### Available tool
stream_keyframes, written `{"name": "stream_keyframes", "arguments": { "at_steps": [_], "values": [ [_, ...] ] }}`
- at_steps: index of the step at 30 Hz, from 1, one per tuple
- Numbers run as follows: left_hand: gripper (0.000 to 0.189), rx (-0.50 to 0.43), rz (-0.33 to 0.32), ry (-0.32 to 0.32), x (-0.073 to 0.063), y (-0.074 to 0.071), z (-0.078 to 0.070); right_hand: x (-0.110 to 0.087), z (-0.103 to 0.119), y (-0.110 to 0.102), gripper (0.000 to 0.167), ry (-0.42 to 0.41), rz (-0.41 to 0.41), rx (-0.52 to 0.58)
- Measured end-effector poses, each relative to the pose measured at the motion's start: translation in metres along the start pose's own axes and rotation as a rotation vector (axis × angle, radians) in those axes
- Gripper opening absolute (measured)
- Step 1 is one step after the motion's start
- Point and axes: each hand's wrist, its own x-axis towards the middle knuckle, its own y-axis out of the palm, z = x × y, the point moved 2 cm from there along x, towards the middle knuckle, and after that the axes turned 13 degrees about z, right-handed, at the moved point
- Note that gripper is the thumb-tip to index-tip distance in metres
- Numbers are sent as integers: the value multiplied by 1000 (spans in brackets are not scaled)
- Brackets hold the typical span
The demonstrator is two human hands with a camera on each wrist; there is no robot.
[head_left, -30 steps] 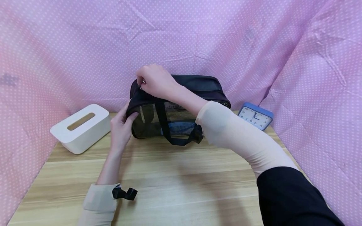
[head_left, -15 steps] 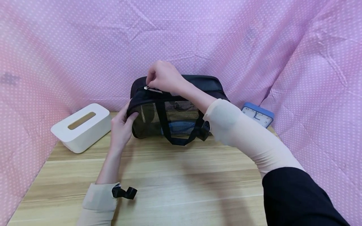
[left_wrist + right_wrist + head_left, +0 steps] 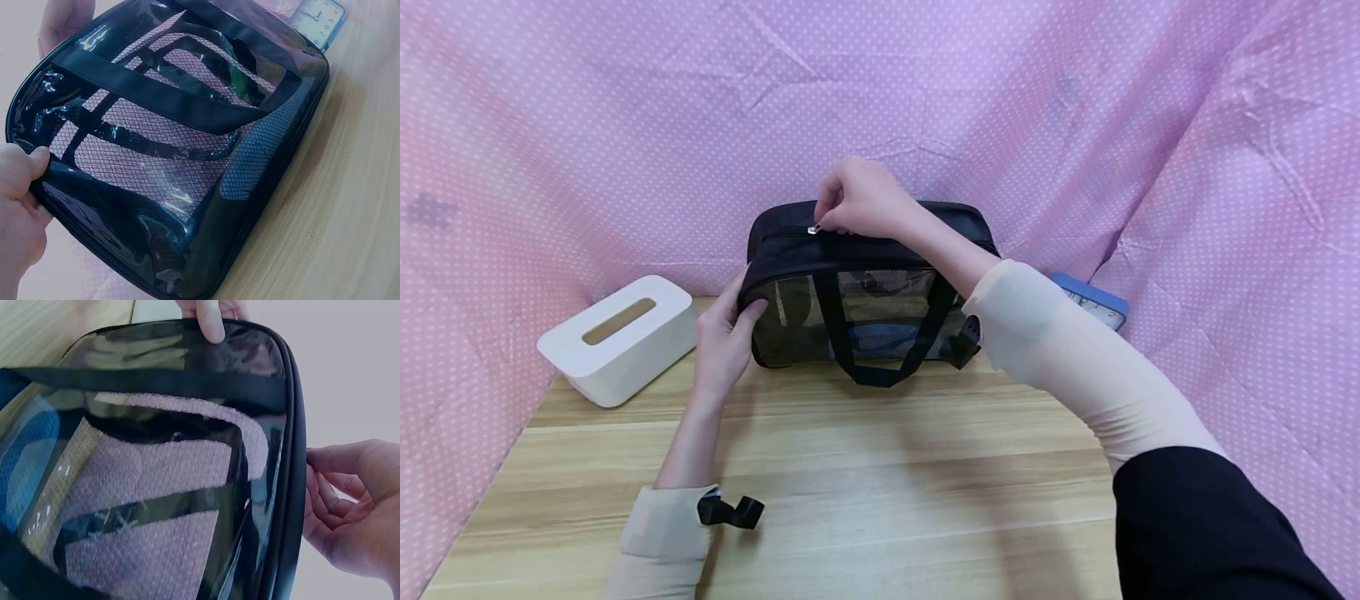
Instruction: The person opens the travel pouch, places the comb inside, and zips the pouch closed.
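A black bag (image 3: 790, 258) with see-through front panels stands at the back of the table. A strap handle (image 3: 880, 375) hangs down its front, and something blue (image 3: 250, 162) shows low inside. My left hand (image 3: 722, 346) grips the bag's left end, thumb on the front edge and fingers behind. On top, my right hand (image 3: 868, 200) pinches a silver zipper pull (image 3: 814, 229), left of the middle. Left of the pull the zipper line looks closed; my right hand and forearm cover part of the rest. From the right wrist, the right hand (image 3: 356, 506) appears beyond the bag's top edge.
To the left sits a white tissue box cover (image 3: 617, 342) with an oval slot. A blue clock (image 3: 1093, 300) stands at the back right, partly behind the right sleeve. Pink dotted cloth (image 3: 880, 92) hangs around the wooden table (image 3: 880, 483).
My right hand has moved right along the bag's top, taking the zipper pull from the left end towards the middle. The left hand keeps its grip. The right sleeve now covers more of the clock.
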Motion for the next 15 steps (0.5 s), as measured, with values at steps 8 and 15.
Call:
{"name": "stream_keyframes", "arguments": {
  "at_steps": [8, 15],
  "values": [
    [48, 22, 0, -21, -2, 0, -3, -16, -22, -11, 10, 25, 18, 95],
    [48, 16, 0, -8, -2, 2, -4, -29, -43, -21, 11, 64, 35, 210]
  ]
}}
